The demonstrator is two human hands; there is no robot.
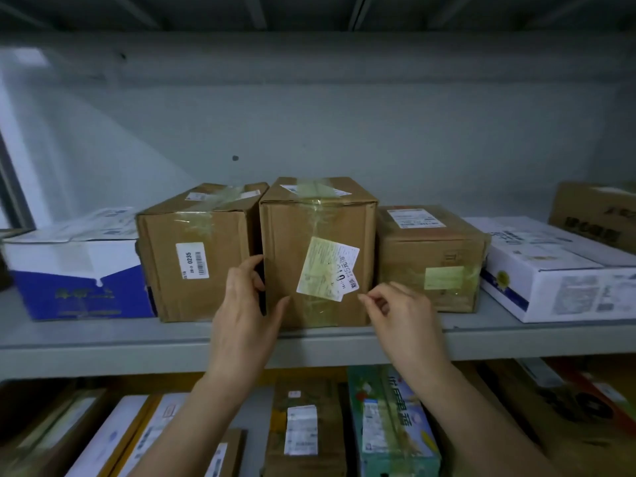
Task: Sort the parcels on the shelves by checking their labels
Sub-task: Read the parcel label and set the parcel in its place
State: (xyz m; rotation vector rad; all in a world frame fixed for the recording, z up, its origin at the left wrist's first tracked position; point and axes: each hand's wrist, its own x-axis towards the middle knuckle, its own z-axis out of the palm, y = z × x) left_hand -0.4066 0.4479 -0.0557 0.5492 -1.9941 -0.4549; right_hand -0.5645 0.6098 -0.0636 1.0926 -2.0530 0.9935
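Grey shelf (103,342): L hand (241,304) round mid box (320,235) edge, R hand (399,311) half-curled.

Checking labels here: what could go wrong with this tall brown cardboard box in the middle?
Left hand grips the tall brown cardboard box with fingers in the tight gap beside the neighbouring brown box; pulling may pinch them. The tilted white-and-yellow label could tear near the right hand.

The picture is dim. A pale light patch shows on the far wall (69,125) at the left. Tape (318,211) on the middle box (289,242) shines a little. Edges bend and blur.
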